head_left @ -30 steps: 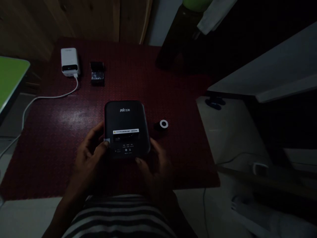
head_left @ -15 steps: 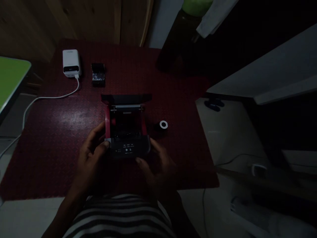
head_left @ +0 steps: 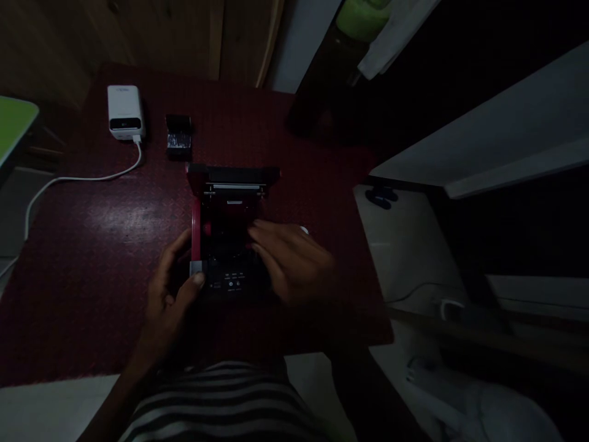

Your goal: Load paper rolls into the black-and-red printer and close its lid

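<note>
A small black printer with a red inner frame (head_left: 221,236) stands on the dark red table (head_left: 115,215), its lid flipped up and back. My left hand (head_left: 172,288) grips its front left corner, thumb on the grey latch. My right hand (head_left: 288,261) lies over the printer's right side, fingers stretched toward the open paper bay. A small roll with a white end (head_left: 304,231) peeks out just behind my right hand; most of it is hidden.
A white power bank (head_left: 124,112) with a white cable (head_left: 69,181) sits at the table's far left, a small black box (head_left: 178,136) beside it. A pale low surface (head_left: 409,245) adjoins the table on the right. A green tabletop (head_left: 11,126) shows at far left.
The printer's lid went from closed to flipped open. My right hand left the front right corner and moved up over the open bay, now covering most of the small roll.
</note>
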Motion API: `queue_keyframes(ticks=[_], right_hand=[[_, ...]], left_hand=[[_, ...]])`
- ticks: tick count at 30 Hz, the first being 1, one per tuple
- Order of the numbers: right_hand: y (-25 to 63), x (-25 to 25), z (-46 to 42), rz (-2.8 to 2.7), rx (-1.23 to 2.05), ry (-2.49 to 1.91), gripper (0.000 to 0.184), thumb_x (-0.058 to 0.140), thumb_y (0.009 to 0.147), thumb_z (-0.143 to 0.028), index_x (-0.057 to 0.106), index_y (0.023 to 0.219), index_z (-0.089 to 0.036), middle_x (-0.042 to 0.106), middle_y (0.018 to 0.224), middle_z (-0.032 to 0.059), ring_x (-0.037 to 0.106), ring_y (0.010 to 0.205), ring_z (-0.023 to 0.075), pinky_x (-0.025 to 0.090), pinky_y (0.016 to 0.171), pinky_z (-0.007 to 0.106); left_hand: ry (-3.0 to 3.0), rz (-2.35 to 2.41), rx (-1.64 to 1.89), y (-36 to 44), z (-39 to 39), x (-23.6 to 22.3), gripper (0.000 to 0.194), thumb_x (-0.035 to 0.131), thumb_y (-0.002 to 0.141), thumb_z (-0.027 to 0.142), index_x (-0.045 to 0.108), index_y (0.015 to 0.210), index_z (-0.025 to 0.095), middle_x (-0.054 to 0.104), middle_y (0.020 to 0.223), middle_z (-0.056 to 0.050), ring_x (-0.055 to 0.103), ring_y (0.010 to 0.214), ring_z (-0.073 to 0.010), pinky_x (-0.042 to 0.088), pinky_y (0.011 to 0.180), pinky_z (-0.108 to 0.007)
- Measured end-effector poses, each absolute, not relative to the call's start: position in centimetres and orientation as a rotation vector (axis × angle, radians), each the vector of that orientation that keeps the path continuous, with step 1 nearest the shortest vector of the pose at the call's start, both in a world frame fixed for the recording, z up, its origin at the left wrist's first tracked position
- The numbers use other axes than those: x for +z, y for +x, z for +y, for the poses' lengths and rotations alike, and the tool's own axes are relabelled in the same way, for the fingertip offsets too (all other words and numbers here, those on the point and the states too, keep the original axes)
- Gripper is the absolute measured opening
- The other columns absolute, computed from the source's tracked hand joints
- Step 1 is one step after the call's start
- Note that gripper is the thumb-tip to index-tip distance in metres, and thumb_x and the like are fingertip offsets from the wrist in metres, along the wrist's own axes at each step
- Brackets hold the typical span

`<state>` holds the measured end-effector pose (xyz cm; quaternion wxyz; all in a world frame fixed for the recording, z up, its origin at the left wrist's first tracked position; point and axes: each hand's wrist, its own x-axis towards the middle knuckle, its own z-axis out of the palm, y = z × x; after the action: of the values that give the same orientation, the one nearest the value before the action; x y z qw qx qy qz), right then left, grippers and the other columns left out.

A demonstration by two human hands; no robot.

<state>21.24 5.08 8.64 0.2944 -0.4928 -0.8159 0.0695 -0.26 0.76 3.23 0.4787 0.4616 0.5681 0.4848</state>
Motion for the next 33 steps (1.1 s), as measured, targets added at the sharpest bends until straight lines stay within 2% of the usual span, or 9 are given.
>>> queue_keyframes(ticks=[2, 5, 9, 15, 20, 23, 26, 29, 33], right_hand=[[19.5, 9.2, 7.6, -2.477, 0.324, -1.35, 0.026, 0.058, 0.108, -0.006, 0.08, 0.119, -0.015, 0.085, 0.122, 0.0129, 0.08, 0.112, 0.0268, 0.063, 0.101, 0.04], [17.2, 9.8, 10.2, -2.797, 0.504, -1.494, 0.033, 0.054, 0.107, -0.001, 0.078, 0.123, -0.016, 0.084, 0.109, 0.0116, 0.081, 0.099, 0.0269, 0.062, 0.088, 0.038], [16.2, 10.1, 11.4, -2.892, 0.506, -1.498, 0.037, 0.05, 0.108, 0.0, 0.079, 0.121, -0.019, 0.083, 0.107, 0.0105, 0.081, 0.097, 0.0262, 0.062, 0.082, 0.036], [17.6, 12.2, 8.8, -2.773, 0.357, -1.417, 0.031, 0.054, 0.107, -0.006, 0.077, 0.125, -0.017, 0.082, 0.118, 0.0131, 0.076, 0.11, 0.0302, 0.064, 0.097, 0.046], [23.7, 14.0, 3.3, -2.169, 0.203, -1.414, 0.03, 0.068, 0.101, -0.017, 0.075, 0.126, -0.032, 0.084, 0.115, 0.0025, 0.079, 0.102, 0.0262, 0.065, 0.094, 0.042], [28.5, 12.0, 0.4, -1.832, 0.311, -1.624, 0.031, 0.074, 0.094, -0.02, 0.077, 0.122, -0.033, 0.085, 0.116, 0.0007, 0.082, 0.102, 0.025, 0.066, 0.095, 0.041], [31.1, 7.6, -1.4, -1.603, 0.554, -1.725, 0.028, 0.073, 0.09, -0.025, 0.078, 0.118, -0.028, 0.087, 0.115, 0.0037, 0.084, 0.104, 0.0263, 0.067, 0.093, 0.042], [30.5, 3.1, -2.0, -1.468, 0.806, -1.708, 0.027, 0.076, 0.087, -0.029, 0.08, 0.113, -0.024, 0.089, 0.11, 0.0059, 0.085, 0.099, 0.0253, 0.069, 0.089, 0.041], [28.6, 0.4, -2.2, -1.419, 0.976, -1.605, 0.029, 0.074, 0.088, -0.028, 0.081, 0.116, -0.025, 0.088, 0.117, 0.0067, 0.085, 0.107, 0.0242, 0.069, 0.097, 0.042]], left_hand=[[1.143, 1.364, 1.208, -0.3, 0.7, 2.6, 0.062, 0.074, 0.103, 0.049, 0.061, 0.161, 0.03, 0.063, 0.164, -0.007, 0.057, 0.154, -0.0328, 0.049, 0.126, -0.046], [1.176, 1.33, 1.221, -0.4, 0.7, 2.0, 0.063, 0.073, 0.104, 0.047, 0.06, 0.162, 0.03, 0.06, 0.167, -0.008, 0.055, 0.156, -0.0344, 0.042, 0.132, -0.051], [1.163, 1.313, 1.209, -0.6, 0.8, 1.8, 0.063, 0.073, 0.103, 0.045, 0.059, 0.163, 0.03, 0.059, 0.167, -0.009, 0.054, 0.156, -0.0342, 0.039, 0.133, -0.051], [1.205, 1.311, 1.224, -0.6, 1.0, 1.7, 0.061, 0.072, 0.104, 0.044, 0.059, 0.161, 0.028, 0.059, 0.166, -0.009, 0.053, 0.156, -0.0331, 0.041, 0.131, -0.048], [1.176, 1.325, 1.196, -0.7, 1.0, 1.8, 0.063, 0.074, 0.103, 0.047, 0.058, 0.162, 0.029, 0.062, 0.164, -0.009, 0.058, 0.151, -0.0337, 0.049, 0.124, -0.046], [1.167, 1.32, 1.213, -0.5, 1.1, 2.1, 0.062, 0.074, 0.103, 0.048, 0.061, 0.16, 0.028, 0.063, 0.163, -0.009, 0.058, 0.151, -0.0343, 0.053, 0.121, -0.045], [1.174, 1.348, 1.227, -0.3, 1.3, 2.4, 0.063, 0.075, 0.1, 0.049, 0.063, 0.157, 0.027, 0.064, 0.162, -0.009, 0.057, 0.153, -0.0366, 0.055, 0.12, -0.047], [1.173, 1.381, 1.208, -0.3, 1.3, 2.5, 0.063, 0.074, 0.1, 0.05, 0.063, 0.158, 0.028, 0.063, 0.163, -0.008, 0.056, 0.153, -0.0383, 0.056, 0.119, -0.048], [1.21, 1.393, 1.193, -0.4, 1.3, 2.8, 0.059, 0.072, 0.102, 0.049, 0.064, 0.157, 0.033, 0.063, 0.163, -0.005, 0.059, 0.151, -0.0358, 0.057, 0.117, -0.044]])
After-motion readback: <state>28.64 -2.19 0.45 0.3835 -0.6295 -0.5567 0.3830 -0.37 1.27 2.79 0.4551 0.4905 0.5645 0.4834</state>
